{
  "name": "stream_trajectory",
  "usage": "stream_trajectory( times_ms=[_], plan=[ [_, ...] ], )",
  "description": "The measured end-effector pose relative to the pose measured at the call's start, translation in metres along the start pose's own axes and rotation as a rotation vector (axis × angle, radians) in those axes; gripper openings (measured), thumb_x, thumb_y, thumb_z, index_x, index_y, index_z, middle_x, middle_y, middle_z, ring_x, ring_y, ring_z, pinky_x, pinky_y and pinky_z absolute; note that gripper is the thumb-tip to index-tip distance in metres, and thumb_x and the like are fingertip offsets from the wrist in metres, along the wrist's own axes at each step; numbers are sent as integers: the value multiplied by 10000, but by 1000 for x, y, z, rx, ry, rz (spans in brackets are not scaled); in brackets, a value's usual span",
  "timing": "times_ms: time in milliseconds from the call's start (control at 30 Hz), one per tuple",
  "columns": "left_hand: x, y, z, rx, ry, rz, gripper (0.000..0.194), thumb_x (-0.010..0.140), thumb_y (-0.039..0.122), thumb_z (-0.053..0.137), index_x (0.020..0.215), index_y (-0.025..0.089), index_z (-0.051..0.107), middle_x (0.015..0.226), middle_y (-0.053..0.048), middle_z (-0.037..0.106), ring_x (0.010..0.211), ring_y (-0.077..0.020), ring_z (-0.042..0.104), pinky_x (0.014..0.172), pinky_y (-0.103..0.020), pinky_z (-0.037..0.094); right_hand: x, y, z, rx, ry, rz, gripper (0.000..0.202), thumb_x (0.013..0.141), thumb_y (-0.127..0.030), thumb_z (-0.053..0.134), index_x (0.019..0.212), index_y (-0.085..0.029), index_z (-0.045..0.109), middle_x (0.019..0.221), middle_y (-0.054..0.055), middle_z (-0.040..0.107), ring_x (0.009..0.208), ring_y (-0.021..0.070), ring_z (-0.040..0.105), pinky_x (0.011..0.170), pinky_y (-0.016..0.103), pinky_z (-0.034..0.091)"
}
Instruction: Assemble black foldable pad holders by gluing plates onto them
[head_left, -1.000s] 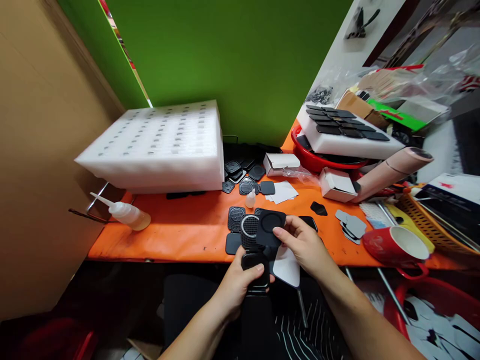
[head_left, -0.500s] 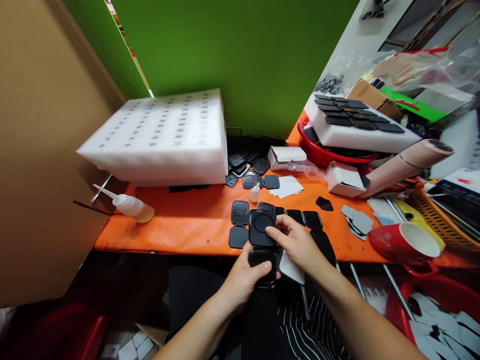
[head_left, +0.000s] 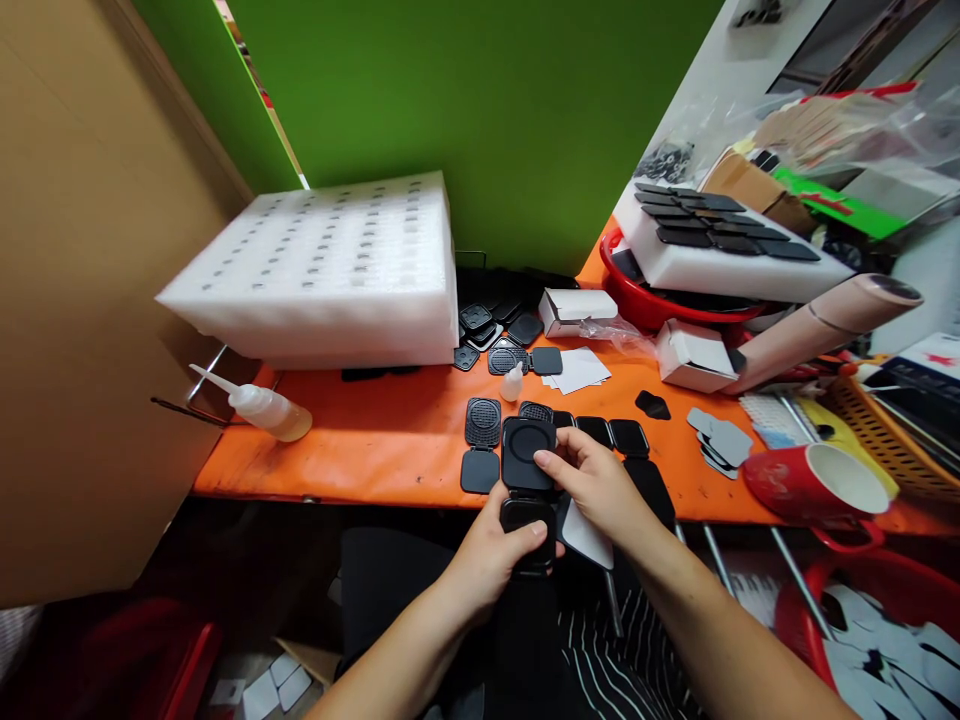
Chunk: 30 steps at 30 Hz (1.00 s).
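A black hinged folding pad (head_left: 529,455) lies unfolded between my hands, just over the table's front edge. Its upper square shows a round ring mark. My left hand (head_left: 487,550) grips the lower square, thumb flat on top. My right hand (head_left: 600,480) pinches the right edge of the upper square with thumb and fingers. Beneath my right hand a sheet with a pale face (head_left: 586,535) sticks out; what supports it is hidden. Similar black hinged pieces lie just beyond, including a textured one (head_left: 482,422) at the left. A small dropper bottle (head_left: 511,383) stands behind them.
A white foam block (head_left: 337,330) stands at the back left, near a long-nozzle bottle (head_left: 270,412). On the right are a red mug (head_left: 787,485), grey die-cut pieces (head_left: 720,442), small white boxes (head_left: 694,355) and a pink tumbler (head_left: 825,330). White paper sheets (head_left: 577,370) lie mid-table.
The whole view has shifted slightly. Both hands keep the same hold on the folding pad, with no clear movement of the pieces on the table.
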<state>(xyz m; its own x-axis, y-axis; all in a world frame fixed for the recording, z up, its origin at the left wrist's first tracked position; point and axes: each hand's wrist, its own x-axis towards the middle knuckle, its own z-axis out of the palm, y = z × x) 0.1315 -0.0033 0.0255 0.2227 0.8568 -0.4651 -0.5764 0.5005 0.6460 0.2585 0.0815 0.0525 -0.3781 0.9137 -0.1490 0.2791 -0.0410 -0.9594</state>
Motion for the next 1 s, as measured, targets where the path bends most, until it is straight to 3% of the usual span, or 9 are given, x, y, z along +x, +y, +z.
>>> stream_trajectory(
  times_ms=[500, 1000],
  plan=[
    [1, -1, -1, 15, 35, -32, 636, 625, 332, 763, 1161, 225, 440, 826, -11, 614, 677, -186, 652, 590, -283, 487, -2, 2, 3, -37, 32, -5, 181, 802, -357, 564, 863, -186, 577, 743, 7, 580, 668, 145, 526, 600, 269, 433],
    [1, -4, 0, 26, 37, -23, 594, 640, 325, 754, 1136, 225, 443, 837, -13, 624, 680, -185, 655, 597, -283, 490, -5, -1, 6, -119, 99, -8, 151, 801, -345, 549, 811, -195, 567, 706, 2, 580, 647, 148, 535, 606, 276, 443]
  ],
)
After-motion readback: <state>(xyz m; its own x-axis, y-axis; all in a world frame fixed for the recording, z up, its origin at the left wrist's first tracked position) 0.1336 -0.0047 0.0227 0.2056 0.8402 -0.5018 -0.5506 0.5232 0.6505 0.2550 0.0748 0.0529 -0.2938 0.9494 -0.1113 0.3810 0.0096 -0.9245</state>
